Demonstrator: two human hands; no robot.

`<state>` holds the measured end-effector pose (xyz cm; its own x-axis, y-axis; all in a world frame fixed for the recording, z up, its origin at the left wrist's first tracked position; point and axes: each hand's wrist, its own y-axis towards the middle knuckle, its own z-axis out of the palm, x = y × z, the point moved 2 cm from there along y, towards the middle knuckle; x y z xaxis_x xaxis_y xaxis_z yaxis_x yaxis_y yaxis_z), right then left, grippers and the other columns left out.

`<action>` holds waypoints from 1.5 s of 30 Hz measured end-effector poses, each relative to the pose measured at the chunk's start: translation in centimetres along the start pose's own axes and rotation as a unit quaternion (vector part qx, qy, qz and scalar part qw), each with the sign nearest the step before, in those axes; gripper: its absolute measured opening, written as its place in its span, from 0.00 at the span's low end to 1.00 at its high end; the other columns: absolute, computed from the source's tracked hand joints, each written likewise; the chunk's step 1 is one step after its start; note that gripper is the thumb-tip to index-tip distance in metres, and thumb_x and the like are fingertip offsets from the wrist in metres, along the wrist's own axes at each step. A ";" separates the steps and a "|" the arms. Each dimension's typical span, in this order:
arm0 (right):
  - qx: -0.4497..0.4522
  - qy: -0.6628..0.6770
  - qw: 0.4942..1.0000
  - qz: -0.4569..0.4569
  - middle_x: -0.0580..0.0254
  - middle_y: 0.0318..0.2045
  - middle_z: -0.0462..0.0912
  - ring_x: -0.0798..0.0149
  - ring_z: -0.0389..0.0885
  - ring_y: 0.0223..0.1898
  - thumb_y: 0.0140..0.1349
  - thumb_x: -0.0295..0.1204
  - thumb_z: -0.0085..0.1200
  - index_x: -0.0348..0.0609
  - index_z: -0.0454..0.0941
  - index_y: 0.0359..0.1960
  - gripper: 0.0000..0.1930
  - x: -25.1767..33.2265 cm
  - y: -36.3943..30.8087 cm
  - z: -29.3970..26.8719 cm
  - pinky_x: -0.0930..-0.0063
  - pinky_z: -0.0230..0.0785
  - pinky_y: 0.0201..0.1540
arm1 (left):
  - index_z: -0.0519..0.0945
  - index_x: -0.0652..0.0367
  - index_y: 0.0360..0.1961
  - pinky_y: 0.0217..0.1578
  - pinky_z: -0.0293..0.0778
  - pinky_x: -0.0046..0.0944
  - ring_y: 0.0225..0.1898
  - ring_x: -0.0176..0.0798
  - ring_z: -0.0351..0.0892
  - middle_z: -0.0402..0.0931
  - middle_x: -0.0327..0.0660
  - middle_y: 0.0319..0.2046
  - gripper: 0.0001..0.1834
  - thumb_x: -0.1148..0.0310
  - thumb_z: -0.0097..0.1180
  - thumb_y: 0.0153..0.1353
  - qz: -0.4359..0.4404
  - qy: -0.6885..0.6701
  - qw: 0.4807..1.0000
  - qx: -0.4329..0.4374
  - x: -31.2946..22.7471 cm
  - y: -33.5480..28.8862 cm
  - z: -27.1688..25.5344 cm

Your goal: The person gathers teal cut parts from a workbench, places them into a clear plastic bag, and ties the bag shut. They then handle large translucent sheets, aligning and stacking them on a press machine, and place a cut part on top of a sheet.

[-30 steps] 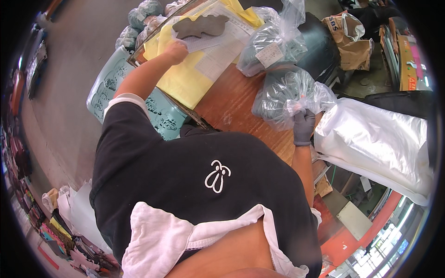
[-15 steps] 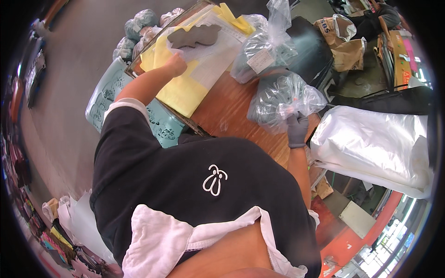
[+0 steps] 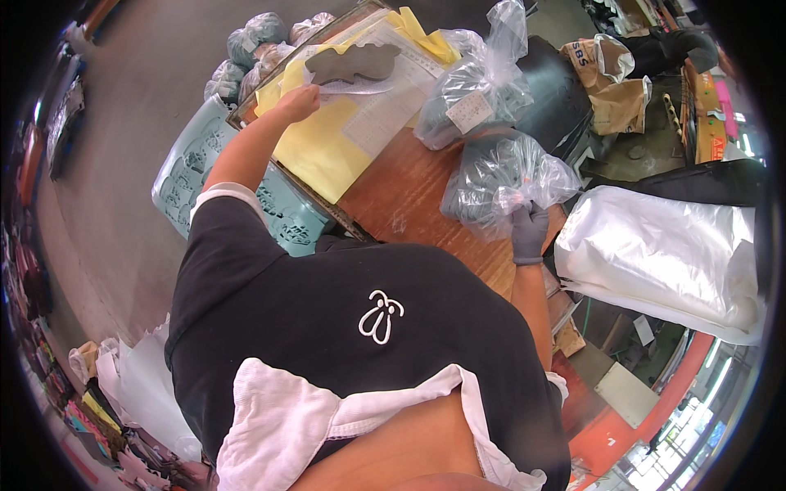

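Observation:
My right hand (image 3: 530,233), in a grey glove, is closed around the gathered neck of a clear plastic bag (image 3: 499,176) with dark contents, lying on the brown wooden tabletop (image 3: 401,200). On the left, my bare left hand (image 3: 299,103) is closed over yellow sheets (image 3: 319,159) and a white printed sheet (image 3: 381,123). What its fingers pinch, if anything, is too small to make out. Just beyond them lies a flat dark grey piece with a wavy outline (image 3: 354,64). A second, tied clear bag (image 3: 479,94) with a white label stands behind the first.
A light blue plastic crate (image 3: 192,155) sits left of the table, with several filled bags (image 3: 255,39) beyond it. At right are a silvery white plastic package (image 3: 655,250), a brown paper sack (image 3: 610,86) and a black bag-like bundle (image 3: 557,86).
My left hand has shifted slightly left and away from me across the sheets, nearer their left edge. My right hand stays on the bag's neck.

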<state>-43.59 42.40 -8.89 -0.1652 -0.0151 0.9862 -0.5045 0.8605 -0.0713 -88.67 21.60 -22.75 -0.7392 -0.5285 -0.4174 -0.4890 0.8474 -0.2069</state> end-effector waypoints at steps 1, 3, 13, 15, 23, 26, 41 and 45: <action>0.000 -0.004 1.000 0.001 0.77 0.21 0.70 0.83 0.61 0.21 0.56 0.23 0.47 0.35 0.75 0.41 0.11 -0.1 0.0 -0.1 0.87 0.54 0.22 | 0.70 0.60 0.31 0.38 0.68 0.49 0.37 0.55 0.74 0.74 0.52 0.30 0.09 0.66 0.43 0.55 -0.003 -0.009 1.000 -0.008 0.2 0.2 0.1; 0.000 -0.013 1.000 0.003 0.77 0.20 0.70 0.83 0.61 0.21 0.56 0.23 0.47 0.35 0.75 0.39 0.10 -0.2 -0.1 -0.3 0.87 0.54 0.22 | 0.69 0.59 0.34 0.38 0.68 0.50 0.37 0.56 0.73 0.74 0.53 0.32 0.09 0.65 0.42 0.57 -0.020 -0.018 1.000 -0.013 0.5 0.4 0.3; -0.021 -0.138 0.984 -0.110 0.67 0.35 0.72 0.76 0.67 0.32 0.57 0.27 0.45 0.34 0.68 0.48 0.16 1.8 -0.4 0.0 0.83 0.60 0.33 | 0.68 0.54 0.38 0.35 0.66 0.53 0.35 0.58 0.74 0.75 0.54 0.30 0.10 0.61 0.40 0.61 -0.079 -0.019 0.991 -0.108 0.3 1.0 -0.7; -0.098 -0.243 0.946 -0.192 0.61 0.44 0.69 0.71 0.68 0.40 0.58 0.28 0.44 0.34 0.62 0.53 0.21 4.4 -1.2 0.5 0.79 0.63 0.40 | 0.67 0.53 0.38 0.35 0.66 0.52 0.35 0.58 0.74 0.75 0.53 0.30 0.10 0.60 0.39 0.61 -0.079 -0.008 0.993 -0.090 0.0 0.8 -0.7; 0.251 -0.264 0.836 -0.410 0.51 0.40 0.74 0.53 0.73 0.43 0.50 0.24 0.51 0.37 0.72 0.41 0.15 13.5 -4.9 8.3 0.67 0.66 0.47 | 0.68 0.53 0.39 0.37 0.67 0.50 0.38 0.57 0.74 0.76 0.53 0.33 0.11 0.61 0.38 0.61 -0.071 -0.026 0.995 -0.063 0.0 0.2 -0.9; 0.326 -0.257 0.858 -0.301 0.53 0.43 0.74 0.52 0.73 0.43 0.46 0.26 0.50 0.42 0.73 0.39 0.15 10.6 -3.2 14.0 0.63 0.66 0.47 | 0.68 0.53 0.38 0.36 0.67 0.50 0.37 0.57 0.75 0.76 0.53 0.32 0.11 0.61 0.38 0.61 -0.057 -0.046 0.995 -0.073 0.2 0.2 -0.6; 0.576 -0.649 0.428 -0.254 0.59 0.63 0.58 0.54 0.53 0.62 0.49 0.51 0.52 0.47 0.61 0.60 0.37 -6.4 4.0 29.3 0.57 0.50 0.57 | 0.68 0.53 0.37 0.31 0.67 0.51 0.31 0.58 0.74 0.75 0.52 0.26 0.09 0.62 0.41 0.60 -0.033 -0.090 0.993 -0.068 0.9 1.8 -1.4; 0.568 -0.657 0.426 -0.254 0.60 0.64 0.55 0.55 0.51 0.64 0.48 0.52 0.52 0.48 0.59 0.61 0.39 -6.4 4.0 28.3 0.58 0.50 0.57 | 0.69 0.53 0.37 0.33 0.68 0.48 0.34 0.56 0.74 0.75 0.52 0.28 0.09 0.63 0.43 0.59 -0.056 -0.120 0.991 -0.020 1.0 3.1 -2.5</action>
<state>-68.55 31.49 -19.71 0.2539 -0.9665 0.0373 -0.7188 -0.2144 -0.6613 -92.04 23.56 -21.61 -0.5503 -0.5876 -0.5932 -0.5837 0.7787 -0.2298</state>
